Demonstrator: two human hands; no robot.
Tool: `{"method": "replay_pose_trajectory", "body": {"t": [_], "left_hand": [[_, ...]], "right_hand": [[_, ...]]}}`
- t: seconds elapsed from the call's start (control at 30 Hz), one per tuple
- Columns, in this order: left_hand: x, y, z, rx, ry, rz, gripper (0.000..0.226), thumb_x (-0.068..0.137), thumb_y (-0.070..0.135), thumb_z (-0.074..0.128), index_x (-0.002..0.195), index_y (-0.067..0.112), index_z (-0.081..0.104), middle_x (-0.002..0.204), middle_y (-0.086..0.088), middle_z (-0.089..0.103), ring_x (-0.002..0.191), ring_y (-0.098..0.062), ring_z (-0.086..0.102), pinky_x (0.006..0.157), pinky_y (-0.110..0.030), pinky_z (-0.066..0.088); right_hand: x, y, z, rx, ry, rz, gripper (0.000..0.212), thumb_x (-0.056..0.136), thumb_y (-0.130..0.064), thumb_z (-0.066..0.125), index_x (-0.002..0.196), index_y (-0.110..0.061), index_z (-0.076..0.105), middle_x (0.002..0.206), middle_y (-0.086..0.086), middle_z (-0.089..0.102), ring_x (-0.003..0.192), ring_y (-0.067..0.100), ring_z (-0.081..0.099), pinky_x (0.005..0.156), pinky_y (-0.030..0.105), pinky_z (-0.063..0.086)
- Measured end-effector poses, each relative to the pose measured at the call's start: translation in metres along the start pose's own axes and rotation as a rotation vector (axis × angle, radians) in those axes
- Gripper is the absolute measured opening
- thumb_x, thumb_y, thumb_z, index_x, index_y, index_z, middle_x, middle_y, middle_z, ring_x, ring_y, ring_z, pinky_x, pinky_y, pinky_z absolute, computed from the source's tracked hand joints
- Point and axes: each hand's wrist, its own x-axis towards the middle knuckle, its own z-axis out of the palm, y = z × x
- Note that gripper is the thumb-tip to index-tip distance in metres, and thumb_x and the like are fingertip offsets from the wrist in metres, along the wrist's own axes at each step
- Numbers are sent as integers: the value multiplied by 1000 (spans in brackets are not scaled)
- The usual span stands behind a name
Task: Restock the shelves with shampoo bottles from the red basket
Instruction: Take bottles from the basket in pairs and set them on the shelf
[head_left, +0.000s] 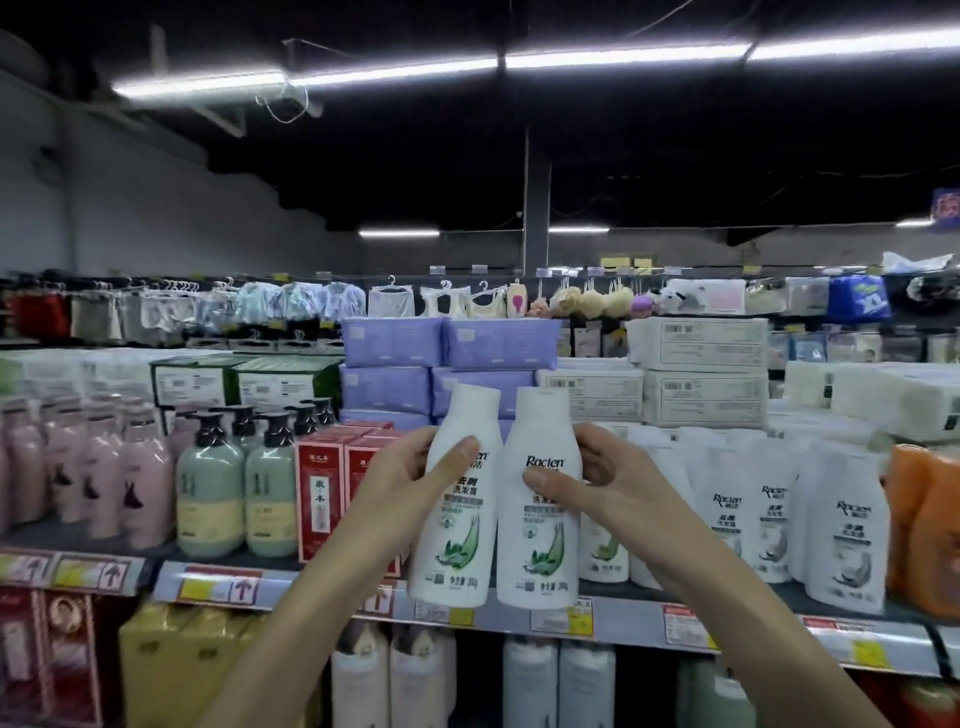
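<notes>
I hold two white shampoo bottles with green leaf labels in front of the shelf. My left hand (410, 467) grips the left bottle (457, 525), which leans slightly right. My right hand (597, 473) grips the right bottle (540, 540), which stands upright. The two bottles touch side by side, their bases level with the shelf edge (639, 621). Just behind and to the right stand matching white shampoo bottles (748, 514) on the shelf. The red basket is not in view.
Left on the same shelf stand red boxes (322, 499), green pump bottles (210, 493) and pink bottles (104, 483). Orange bottles (924, 525) sit at far right. Purple packs (395, 343) and white cartons (701, 343) are stacked above. More bottles (530, 680) fill the lower shelf.
</notes>
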Motion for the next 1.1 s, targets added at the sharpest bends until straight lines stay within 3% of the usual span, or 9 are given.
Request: {"method": "replay_pose_trajectory", "body": {"t": [0.2, 0.33, 0.53, 0.63, 0.77, 0.83, 0.93, 1.03, 1.1], "left_hand": [[26, 7, -19, 173, -11, 85, 29, 90, 29, 70, 116, 17, 67, 105, 3, 77, 96, -15, 74, 85, -35, 59], [58, 18, -37, 360, -73, 162, 40, 83, 29, 79, 120, 22, 65, 111, 6, 73, 99, -10, 72, 89, -34, 58], [103, 23, -57, 568, -177, 172, 36, 77, 41, 83, 108, 30, 68, 101, 13, 74, 91, 4, 69, 74, -17, 51], [121, 18, -64, 537, -232, 151, 35, 76, 34, 84, 104, 22, 68, 95, 10, 77, 82, 2, 71, 59, -12, 50], [141, 9, -72, 550, -285, 129, 36, 75, 31, 86, 103, 17, 68, 91, 7, 78, 83, -6, 73, 70, -21, 53], [150, 2, -75, 566, -302, 128, 38, 75, 30, 87, 104, 16, 68, 90, 6, 79, 85, -10, 73, 76, -30, 57], [162, -9, -77, 578, -328, 125, 39, 75, 29, 87, 105, 15, 68, 89, 5, 79, 88, -16, 73, 86, -37, 57], [174, -21, -78, 578, -369, 127, 38, 74, 27, 88, 102, 14, 68, 88, -1, 78, 89, -22, 73, 83, -37, 57], [181, -28, -78, 603, -396, 142, 35, 74, 24, 89, 99, 11, 68, 89, -5, 78, 84, -21, 73, 77, -31, 56]], "right_hand": [[26, -7, -2, -125, -62, -44, 41, 85, -27, 77, 122, -28, 59, 112, -11, 73, 101, 5, 70, 91, 33, 58], [55, -18, -2, -177, -125, -44, 53, 82, -18, 80, 128, -21, 54, 112, -1, 75, 99, 12, 73, 92, 39, 58], [103, -23, 0, -321, -249, -17, 54, 78, -21, 84, 126, -20, 58, 112, -1, 75, 104, 14, 71, 98, 41, 55], [120, -21, 2, -379, -316, 8, 49, 81, -16, 82, 124, -16, 58, 108, 3, 76, 101, 16, 73, 92, 35, 57], [138, -16, 5, -471, -324, 2, 28, 81, -18, 82, 102, -13, 64, 102, 3, 76, 95, 14, 73, 83, 27, 57], [147, -11, 7, -532, -310, -11, 30, 79, -23, 83, 100, -10, 66, 103, 3, 74, 94, 11, 72, 85, 26, 56], [158, -6, 8, -582, -309, 4, 30, 80, -26, 83, 98, -9, 67, 93, 2, 76, 83, 8, 71, 74, 19, 54], [167, -1, 9, -620, -326, 27, 31, 80, -23, 83, 99, -5, 66, 81, -5, 74, 75, 5, 69, 65, 16, 49], [174, 6, 9, -665, -331, 28, 31, 78, -25, 85, 96, -7, 66, 81, -2, 74, 75, 8, 68, 67, 20, 50]]}}
